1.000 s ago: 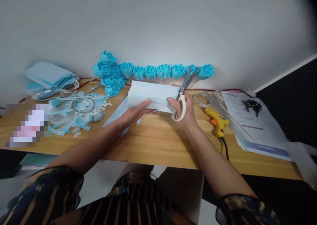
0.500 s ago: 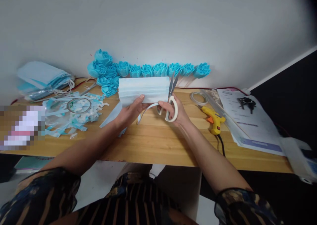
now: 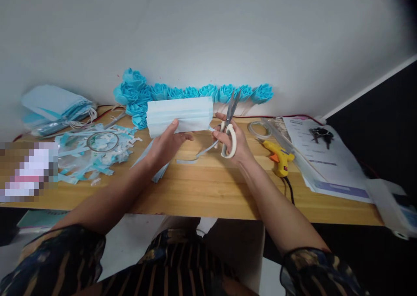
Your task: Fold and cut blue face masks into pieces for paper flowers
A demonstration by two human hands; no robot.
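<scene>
A pale blue pleated face mask [image 3: 189, 112] is held up above the table by my left hand [image 3: 166, 145], its thumb pressed on the front. My right hand [image 3: 237, 142] grips white-handled scissors [image 3: 230, 143], blades pointing up and slightly parted, just right of the mask. A thin cut strip [image 3: 205, 150] hangs from the right thumb and fingertip, its lower end curling toward the tabletop. Beneath my left wrist lie further pale blue strips [image 3: 160, 172]. Behind the mask stands a row of blue flowers [image 3: 208, 91], partly hidden by it.
A pile of cut scraps [image 3: 120, 150] with a tape ring [image 3: 103, 141] lies left. Behind it rests a stack of masks [image 3: 52, 103]. On the right are a yellow glue gun [image 3: 280, 158], a clear tape roll [image 3: 259, 130], papers [image 3: 325, 170] and keys [image 3: 322, 135].
The mask and my left hand have moved left, away from the scissors. The thin strip now dangles from my right hand, apart from the mask's lower edge.
</scene>
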